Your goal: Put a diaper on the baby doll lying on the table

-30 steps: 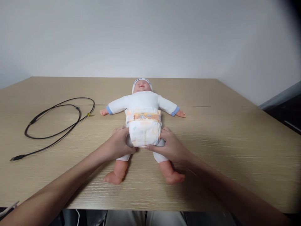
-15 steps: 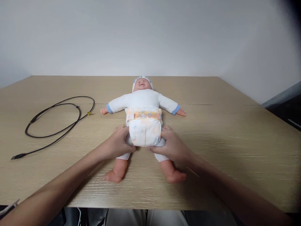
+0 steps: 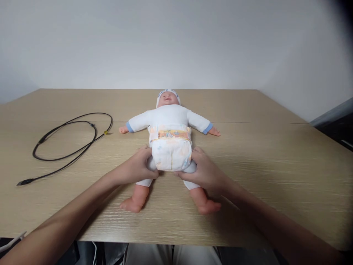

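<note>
A baby doll (image 3: 171, 115) in a white suit with blue cuffs and a printed cap lies on its back, arms spread and feet toward me. Around its hips is a white diaper (image 3: 171, 156), fastened over the belly with an orange printed band (image 3: 172, 134). My left hand (image 3: 138, 165) is closed round the thigh on the left, at the diaper's leg edge. On the other side, my right hand (image 3: 208, 169) grips the opposite thigh the same way. The fingertips of both hands are partly hidden behind the legs and diaper.
A black cable (image 3: 74, 154) lies in loose loops on the left of the wooden table (image 3: 275, 165), with its plug nearest me. A pale wall (image 3: 165, 40) stands behind the table. A dark object (image 3: 336, 125) stands beyond the right edge.
Both hands keep their hold on the doll's thighs. The doll's feet are slightly farther apart and the diaper's front looks a little shifted. The whole view has moved slightly.
</note>
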Tool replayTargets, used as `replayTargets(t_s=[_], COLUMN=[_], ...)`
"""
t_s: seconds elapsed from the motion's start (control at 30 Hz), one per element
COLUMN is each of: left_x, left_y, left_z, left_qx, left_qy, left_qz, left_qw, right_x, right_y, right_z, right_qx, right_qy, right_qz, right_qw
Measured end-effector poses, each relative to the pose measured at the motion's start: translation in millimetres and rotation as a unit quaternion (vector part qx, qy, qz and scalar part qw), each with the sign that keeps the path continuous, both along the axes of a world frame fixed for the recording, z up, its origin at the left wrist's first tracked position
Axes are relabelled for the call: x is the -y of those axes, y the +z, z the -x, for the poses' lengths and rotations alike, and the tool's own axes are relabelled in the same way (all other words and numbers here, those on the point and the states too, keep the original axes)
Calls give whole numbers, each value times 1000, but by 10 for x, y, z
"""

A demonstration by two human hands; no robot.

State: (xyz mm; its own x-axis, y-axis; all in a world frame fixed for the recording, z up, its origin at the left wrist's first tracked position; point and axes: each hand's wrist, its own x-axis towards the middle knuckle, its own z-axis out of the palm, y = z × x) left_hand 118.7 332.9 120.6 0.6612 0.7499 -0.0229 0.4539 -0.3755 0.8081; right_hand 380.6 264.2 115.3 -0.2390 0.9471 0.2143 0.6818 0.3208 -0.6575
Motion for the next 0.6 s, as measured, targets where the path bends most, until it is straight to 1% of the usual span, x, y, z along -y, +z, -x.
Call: replayTargets(t_s=[0.1,0.2,0.27,0.37,0.6], left_x=[-43,-102,-140,-181,-262], left_y=[2,-4,-6,-8,-54], left_z=[58,112,137,157,222], left_qx=[18,38,55,64,96], left_qy=[-25,-66,-92,-109,-141], left_qz=[46,73,78,72,79], left_qw=[998,994,991,989,982], right_x=[-6,-45,-85,-146,-214], right_y=[-16,-45,-65,-88,-113], right_z=[-43,-136,-208,-295,-360], right_qx=[-14,-32,-43,-66,-99], right_qy=[-5,16,45,84,110], right_qz=[8,24,34,43,61], right_qw=[1000,999,997,993,987])
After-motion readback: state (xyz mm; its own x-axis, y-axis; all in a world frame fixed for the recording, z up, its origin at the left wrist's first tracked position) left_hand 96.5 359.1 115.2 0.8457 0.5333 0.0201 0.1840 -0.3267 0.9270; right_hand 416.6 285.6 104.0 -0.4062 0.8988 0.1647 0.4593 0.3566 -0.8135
